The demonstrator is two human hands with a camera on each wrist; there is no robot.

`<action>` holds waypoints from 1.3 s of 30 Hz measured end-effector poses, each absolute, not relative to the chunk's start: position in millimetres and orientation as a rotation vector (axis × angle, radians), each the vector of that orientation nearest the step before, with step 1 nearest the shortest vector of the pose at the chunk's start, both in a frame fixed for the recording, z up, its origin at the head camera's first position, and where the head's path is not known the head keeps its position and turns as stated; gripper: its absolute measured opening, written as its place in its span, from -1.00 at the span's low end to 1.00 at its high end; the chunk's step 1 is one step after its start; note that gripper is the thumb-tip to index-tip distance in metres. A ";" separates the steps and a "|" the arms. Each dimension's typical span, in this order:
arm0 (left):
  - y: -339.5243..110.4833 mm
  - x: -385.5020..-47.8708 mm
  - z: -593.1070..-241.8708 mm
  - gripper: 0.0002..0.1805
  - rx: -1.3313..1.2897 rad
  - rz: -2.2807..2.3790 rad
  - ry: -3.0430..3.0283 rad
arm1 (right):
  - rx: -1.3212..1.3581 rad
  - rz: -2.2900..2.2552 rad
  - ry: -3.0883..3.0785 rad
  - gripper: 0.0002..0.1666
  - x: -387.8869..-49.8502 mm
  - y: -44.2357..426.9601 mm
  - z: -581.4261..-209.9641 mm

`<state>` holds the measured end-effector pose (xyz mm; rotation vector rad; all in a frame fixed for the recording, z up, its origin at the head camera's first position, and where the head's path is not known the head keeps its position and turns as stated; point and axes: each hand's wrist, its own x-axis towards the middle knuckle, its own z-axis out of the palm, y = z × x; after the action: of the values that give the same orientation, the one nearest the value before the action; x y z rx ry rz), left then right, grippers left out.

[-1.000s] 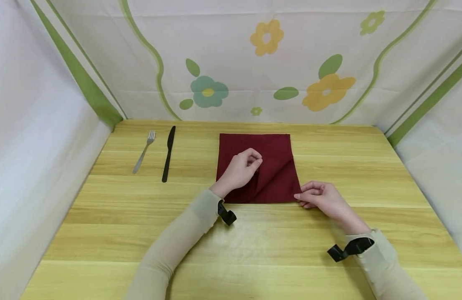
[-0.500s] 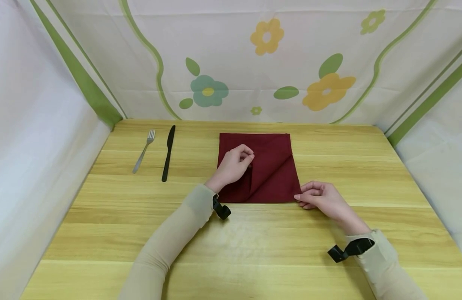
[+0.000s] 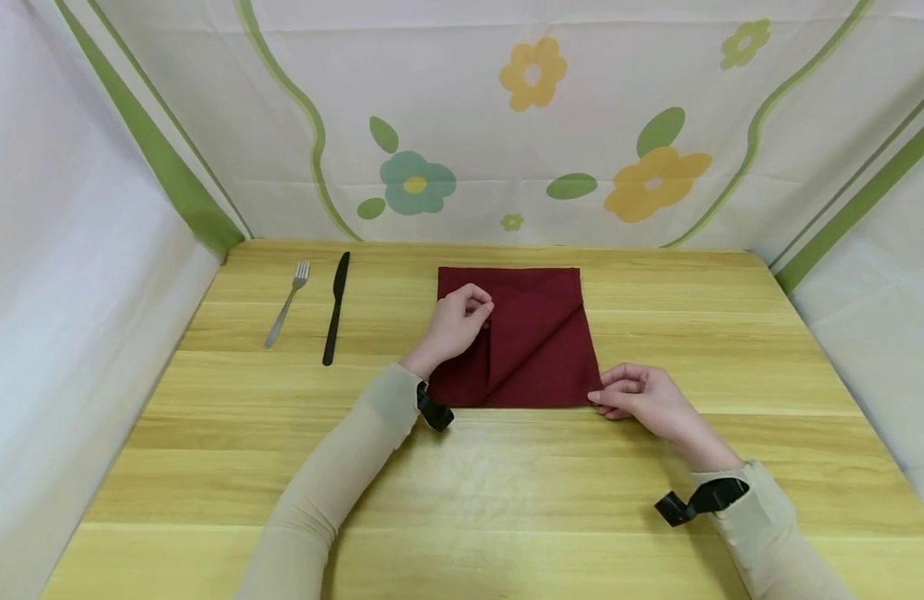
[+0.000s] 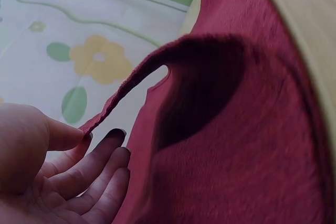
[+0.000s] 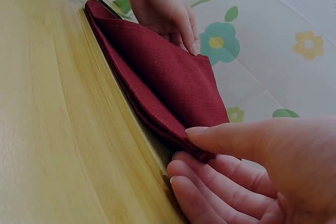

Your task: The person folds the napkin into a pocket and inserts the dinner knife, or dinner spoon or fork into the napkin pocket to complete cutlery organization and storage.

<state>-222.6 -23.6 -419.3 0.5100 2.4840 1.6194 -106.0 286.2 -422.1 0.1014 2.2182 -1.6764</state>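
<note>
A dark red cloth napkin [image 3: 536,333] lies folded in layers on the wooden table. My left hand [image 3: 454,323] pinches a corner of its top layer between thumb and forefinger and holds that corner raised. In the left wrist view the lifted edge of the napkin [image 4: 210,40] arches up from the layers below, leaving a shadowed hollow beneath. At the near right corner, my right hand [image 3: 645,400] grips the stacked layers, thumb on top and fingers underneath, as the right wrist view shows at the napkin corner [image 5: 194,142].
To the left of the napkin lie a black knife [image 3: 337,308] and, farther left, a silver fork [image 3: 287,304]. A white curtain with printed flowers [image 3: 476,100] closes off the table's [image 3: 506,500] far edge, and white cloth hangs at both sides.
My left hand has moved leftward and slightly away from me, drawing the lifted corner with it; a diagonal fold shows more clearly. The right hand keeps its place.
</note>
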 end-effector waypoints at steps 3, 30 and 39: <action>-27.4 -225.4 -419.0 -0.84 0.488 1.632 2.476 | 0.097 -1.673 2.220 -0.58 -106.0 286.1 -422.0; -57.6 -261.3 -417.1 -0.76 0.338 1.580 2.553 | 0.131 -1.672 2.231 -0.52 -103.4 286.1 -422.1; -62.2 -276.6 -414.7 -0.74 0.316 1.533 2.596 | 0.135 -1.677 2.224 -0.53 -103.4 286.0 -423.2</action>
<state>-276.6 -62.2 -414.7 0.3159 2.5956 1.5329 -103.4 286.0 -423.2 0.1346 2.2245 -1.6766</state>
